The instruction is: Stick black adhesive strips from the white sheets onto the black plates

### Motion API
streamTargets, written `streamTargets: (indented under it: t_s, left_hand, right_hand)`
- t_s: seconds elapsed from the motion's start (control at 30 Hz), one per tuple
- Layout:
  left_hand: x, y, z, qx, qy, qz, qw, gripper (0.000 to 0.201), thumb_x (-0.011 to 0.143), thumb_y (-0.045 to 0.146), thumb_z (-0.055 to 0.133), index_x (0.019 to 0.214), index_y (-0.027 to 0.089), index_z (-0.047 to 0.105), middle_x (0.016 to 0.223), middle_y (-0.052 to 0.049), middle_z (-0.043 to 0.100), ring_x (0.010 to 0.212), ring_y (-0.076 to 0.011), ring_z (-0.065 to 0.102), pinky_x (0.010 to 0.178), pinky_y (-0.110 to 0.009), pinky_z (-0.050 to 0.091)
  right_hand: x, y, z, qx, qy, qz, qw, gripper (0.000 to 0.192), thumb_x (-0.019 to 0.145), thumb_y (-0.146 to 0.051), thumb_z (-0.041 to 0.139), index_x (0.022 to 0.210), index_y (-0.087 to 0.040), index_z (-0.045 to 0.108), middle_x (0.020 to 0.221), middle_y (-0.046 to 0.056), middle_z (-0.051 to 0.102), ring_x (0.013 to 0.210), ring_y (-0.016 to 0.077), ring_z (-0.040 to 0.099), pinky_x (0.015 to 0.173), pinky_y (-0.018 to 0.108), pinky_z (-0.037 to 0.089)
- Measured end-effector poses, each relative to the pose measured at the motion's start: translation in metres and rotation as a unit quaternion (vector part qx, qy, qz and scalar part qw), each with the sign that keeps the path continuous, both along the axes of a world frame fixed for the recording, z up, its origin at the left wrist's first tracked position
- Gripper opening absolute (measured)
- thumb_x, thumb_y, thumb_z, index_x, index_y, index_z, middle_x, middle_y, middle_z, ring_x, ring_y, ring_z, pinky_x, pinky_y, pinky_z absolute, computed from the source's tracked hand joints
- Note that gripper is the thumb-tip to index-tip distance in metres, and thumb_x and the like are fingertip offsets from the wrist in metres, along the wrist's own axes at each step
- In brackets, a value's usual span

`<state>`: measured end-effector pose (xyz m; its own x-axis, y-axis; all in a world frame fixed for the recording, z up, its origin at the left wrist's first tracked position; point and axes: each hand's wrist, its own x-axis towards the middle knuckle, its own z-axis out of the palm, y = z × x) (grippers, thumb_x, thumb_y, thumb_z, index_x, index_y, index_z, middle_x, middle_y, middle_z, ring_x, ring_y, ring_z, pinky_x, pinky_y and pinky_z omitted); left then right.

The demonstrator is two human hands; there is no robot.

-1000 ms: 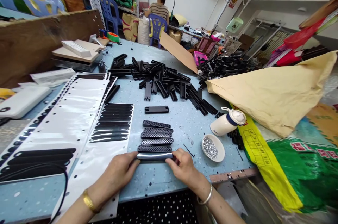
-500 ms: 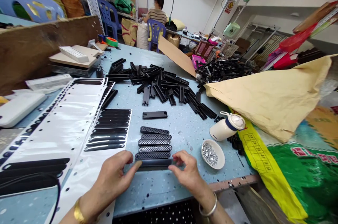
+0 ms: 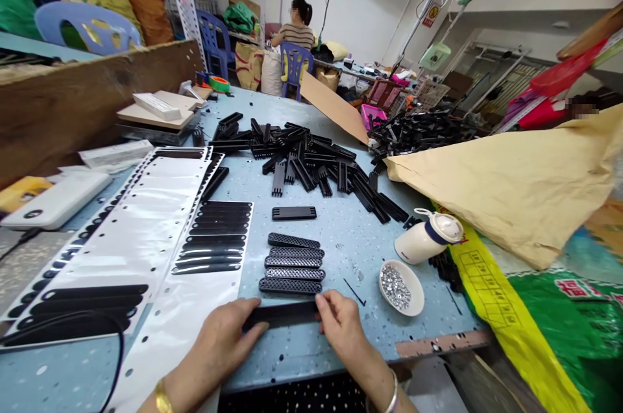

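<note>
While a black strip (image 3: 282, 314) is held level just above the table (image 3: 341, 231), it is pinched at its two ends: by the left hand (image 3: 221, 341) at 7 o'clock and by the right hand (image 3: 343, 322) at 5 o'clock, fingers closed on it. Just beyond it, toward 12 o'clock, four textured strips (image 3: 293, 263) are laid in a neat column, with one flat piece (image 3: 294, 212) set apart farther up. At 9 o'clock, backing sheets (image 3: 146, 218) carrying glossy black stickers (image 3: 214, 237) are spread. At 3 o'clock, a dish (image 3: 415, 286) of small bright bits and a white bottle (image 3: 427, 237) on its side are noted. A heap of black parts (image 3: 311, 156) is piled at 12 o'clock; a brown sack (image 3: 511, 179) lies at 2 o'clock. A seated person (image 3: 298, 26) is seen far off.

Handling, as judged: the strip is best kept parallel to the column and supported evenly at both ends, so that it is not bowed; its long edge should be squared to the nearest strip, close beside it and without overlap. Which face is uppermost cannot be told.
</note>
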<state>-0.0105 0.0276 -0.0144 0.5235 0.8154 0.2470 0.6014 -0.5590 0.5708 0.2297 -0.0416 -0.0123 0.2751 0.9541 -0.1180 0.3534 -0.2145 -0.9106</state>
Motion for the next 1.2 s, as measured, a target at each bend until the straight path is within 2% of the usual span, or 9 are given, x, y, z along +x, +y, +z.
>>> streamTargets:
  t_s: [0.17,0.3,0.4,0.47,0.53,0.63,0.93,1.03,1.2]
  left_hand:
    - [0.007,0.011,0.012,-0.074,0.009,0.03,0.997,0.021,0.078,0.025,0.059,0.099,0.021,0.062,0.064,0.003,0.069,0.049,-0.015,0.063,0.049,-0.024,0.05]
    - [0.005,0.011,0.022,-0.05,-0.061,0.097,0.992,0.03,0.077,0.04,0.065,0.1,0.022,0.062,0.063,0.004,0.069,0.045,-0.0136,0.061,0.046,-0.022,0.05]
    - [0.017,0.033,0.033,-0.031,-0.104,0.153,0.982,0.037,0.087,0.046,0.056,0.111,0.02,0.063,0.1,-0.008,0.076,0.082,-0.022,0.072,0.06,-0.027,0.056]
    - [0.033,0.057,0.037,-0.054,-0.124,0.142,0.981,0.048,0.091,0.046,0.048,0.127,0.017,0.058,0.129,-0.013,0.065,0.117,-0.0285,0.062,0.083,-0.036,0.057]
    - [0.05,0.079,0.037,-0.08,-0.137,0.127,0.979,0.053,0.09,0.047,0.043,0.127,0.012,0.059,0.131,-0.016,0.064,0.125,-0.0317,0.056,0.099,-0.045,0.049]
    - [0.063,0.09,0.031,-0.099,-0.143,0.101,0.979,0.048,0.092,0.045,0.039,0.112,0.013,0.069,0.115,-0.012,0.073,0.11,-0.0284,0.067,0.098,-0.044,0.052]
    - [0.054,0.037,0.004,-0.093,-0.186,0.132,0.969,0.048,0.092,0.045,0.041,0.118,0.014,0.068,0.124,-0.013,0.068,0.116,-0.0283,0.064,0.103,-0.047,0.048]
    - [0.055,0.039,-0.005,-0.085,-0.199,0.137,0.967,0.047,0.094,0.045,0.041,0.12,0.016,0.068,0.125,-0.012,0.068,0.116,-0.0286,0.064,0.101,-0.046,0.05]
    - [0.04,0.051,-0.021,-0.033,-0.172,0.114,0.978,0.04,0.094,0.039,0.047,0.128,0.025,0.063,0.128,-0.006,0.066,0.115,-0.0298,0.064,0.095,-0.043,0.056]
  right_hand:
    - [0.003,-0.004,-0.012,0.039,-0.049,-0.011,0.998,0.034,0.076,-0.044,0.072,0.092,-0.014,0.067,0.058,0.002,0.065,0.046,0.0154,0.059,0.044,0.024,0.048]
    - [0.016,0.002,-0.003,0.119,-0.109,-0.033,0.986,0.026,0.088,-0.04,0.059,0.086,-0.016,0.069,0.062,0.004,0.066,0.054,0.0164,0.061,0.051,0.025,0.05]
    - [0.026,0.032,0.014,0.191,-0.145,-0.052,0.969,0.034,0.097,-0.035,0.044,0.086,-0.017,0.07,0.08,0.009,0.069,0.076,0.0198,0.065,0.072,0.031,0.053]
    - [0.027,0.06,0.02,0.208,-0.134,-0.062,0.967,0.036,0.099,-0.035,0.039,0.098,-0.015,0.069,0.096,0.013,0.07,0.09,0.022,0.065,0.083,0.034,0.052]
    - [0.024,0.083,0.019,0.217,-0.13,-0.06,0.966,0.039,0.1,-0.037,0.038,0.102,-0.014,0.069,0.1,0.015,0.07,0.095,0.0233,0.065,0.087,0.037,0.051]
    - [0.012,0.095,0.011,0.224,-0.121,-0.041,0.966,0.041,0.1,-0.038,0.036,0.098,-0.014,0.07,0.094,0.012,0.071,0.089,0.0216,0.066,0.083,0.034,0.053]
    - [0.001,0.054,-0.003,0.237,-0.166,-0.03,0.957,0.03,0.1,-0.029,0.039,0.107,-0.017,0.066,0.101,0.011,0.07,0.094,0.0206,0.066,0.086,0.033,0.053]
    - [0.011,0.078,-0.001,0.229,-0.286,-0.013,0.93,0.023,0.096,-0.022,0.046,0.101,-0.017,0.068,0.094,0.012,0.071,0.087,0.0223,0.068,0.078,0.033,0.055]
    - [0.003,0.163,0.013,0.246,-0.393,0.06,0.884,0.016,0.075,-0.018,0.07,0.091,-0.022,0.074,0.107,0.01,0.072,0.103,0.0285,0.063,0.092,0.043,0.047]
